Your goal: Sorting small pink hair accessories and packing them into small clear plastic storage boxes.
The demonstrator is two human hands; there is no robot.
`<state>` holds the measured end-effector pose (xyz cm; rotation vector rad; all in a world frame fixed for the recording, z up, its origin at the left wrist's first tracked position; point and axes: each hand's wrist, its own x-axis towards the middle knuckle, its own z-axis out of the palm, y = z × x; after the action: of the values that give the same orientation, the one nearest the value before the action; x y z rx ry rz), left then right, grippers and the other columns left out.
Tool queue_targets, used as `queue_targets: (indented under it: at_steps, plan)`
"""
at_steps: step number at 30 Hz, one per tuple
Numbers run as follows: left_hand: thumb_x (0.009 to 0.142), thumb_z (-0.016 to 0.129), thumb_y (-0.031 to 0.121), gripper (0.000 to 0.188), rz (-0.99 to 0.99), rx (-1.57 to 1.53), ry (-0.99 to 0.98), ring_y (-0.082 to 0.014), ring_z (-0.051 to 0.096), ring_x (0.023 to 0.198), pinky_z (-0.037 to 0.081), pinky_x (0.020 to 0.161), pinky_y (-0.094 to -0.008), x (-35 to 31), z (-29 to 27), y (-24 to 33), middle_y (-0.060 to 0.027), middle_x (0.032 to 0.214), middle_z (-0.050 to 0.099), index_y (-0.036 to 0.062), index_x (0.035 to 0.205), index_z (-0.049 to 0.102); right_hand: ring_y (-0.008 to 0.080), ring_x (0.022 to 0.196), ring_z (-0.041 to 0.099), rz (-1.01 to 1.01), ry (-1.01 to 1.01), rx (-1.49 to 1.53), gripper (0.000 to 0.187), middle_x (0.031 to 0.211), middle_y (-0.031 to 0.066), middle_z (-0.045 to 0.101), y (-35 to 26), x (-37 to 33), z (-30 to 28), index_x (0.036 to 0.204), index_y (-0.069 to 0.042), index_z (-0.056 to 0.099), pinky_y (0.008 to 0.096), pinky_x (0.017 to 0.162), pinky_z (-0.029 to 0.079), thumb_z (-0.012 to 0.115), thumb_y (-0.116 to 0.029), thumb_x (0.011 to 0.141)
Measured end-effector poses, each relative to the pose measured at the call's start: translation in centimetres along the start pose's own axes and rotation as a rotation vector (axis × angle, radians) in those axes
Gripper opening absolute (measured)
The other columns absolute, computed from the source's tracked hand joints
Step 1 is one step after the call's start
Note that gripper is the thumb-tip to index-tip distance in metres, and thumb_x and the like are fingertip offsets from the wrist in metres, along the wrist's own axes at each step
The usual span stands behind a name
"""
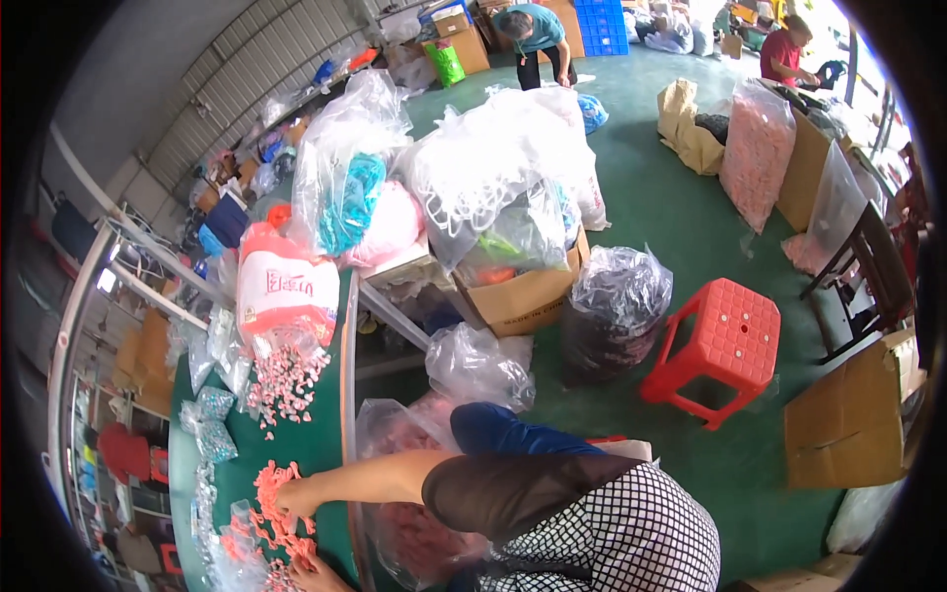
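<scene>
Loose heap of coral-coloured pieces [268,483] right under the fingertips of the right hand [300,496], curled inward against it, though cannot tell whether pinching any piece; just nearer than those fingers, left hand [320,576] cut by the lower edge, touching the heap, grip unclear; left of the fingers, bag of bluish bits [210,424]; beyond them, small pink pieces [286,380] and red-and-white package [286,293]; beneath, green tabletop [308,441]

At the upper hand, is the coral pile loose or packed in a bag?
Loose: the coral pile lies uncovered on the green table, with the upper hand touching it.
</scene>
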<state>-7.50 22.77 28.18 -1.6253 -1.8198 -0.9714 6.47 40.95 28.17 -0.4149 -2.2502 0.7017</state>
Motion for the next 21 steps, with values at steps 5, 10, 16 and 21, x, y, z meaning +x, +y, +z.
queue_targets:
  at_steps: [5,10,16,21]
  plan:
    - [0.087,0.068,0.046,0.048,-0.009,0.002,-0.029,-0.0357,0.066,0.084,0.052,0.077,-0.0436,0.5,-0.8,1.8,-0.0215,0.094,0.069,-0.0008,0.097,0.072,0.034,0.066,0.062,0.048,0.162,-0.042,0.014,0.068,0.0169,0.061,1.6,-0.5,1.0,0.067,-0.002,0.057,0.0442,0.057,0.046,0.071,-0.006,0.067]
    - [0.085,0.068,0.047,0.05,-0.087,0.049,-0.051,-0.0396,0.063,0.095,0.05,0.084,-0.0501,-0.4,0.0,0.4,-0.0228,0.103,0.068,-0.0007,0.099,0.071,0.0337,0.067,0.061,-0.028,0.379,0.155,0.01,0.067,0.0145,0.059,2.0,-1.1,1.5,0.07,-0.002,0.057,0.0418,0.057,0.044,0.064,0.002,0.064]
    - [0.085,0.068,0.05,0.058,-0.138,0.075,-0.059,-0.0437,0.057,0.109,0.044,0.094,-0.0534,-0.5,-0.7,1.4,-0.0275,0.118,0.062,-0.0012,0.113,0.066,0.0206,0.061,0.065,0.156,0.398,0.503,0.008,0.074,0.0133,0.066,0.6,-1.9,-0.7,0.078,-0.001,0.063,0.035,0.052,0.049,0.061,0.006,0.073]
    - [0.086,0.066,0.052,0.059,-0.259,-0.169,-0.053,-0.0427,0.058,0.106,0.045,0.094,-0.0526,0.2,-2.9,5.2,-0.0251,0.114,0.063,-0.0004,0.115,0.065,0.0162,0.057,0.066,0.381,0.278,0.787,0.013,0.075,0.0084,0.067,-0.4,-2.9,-2.6,0.089,0.0,0.068,0.0286,0.051,0.053,0.06,0.002,0.078]
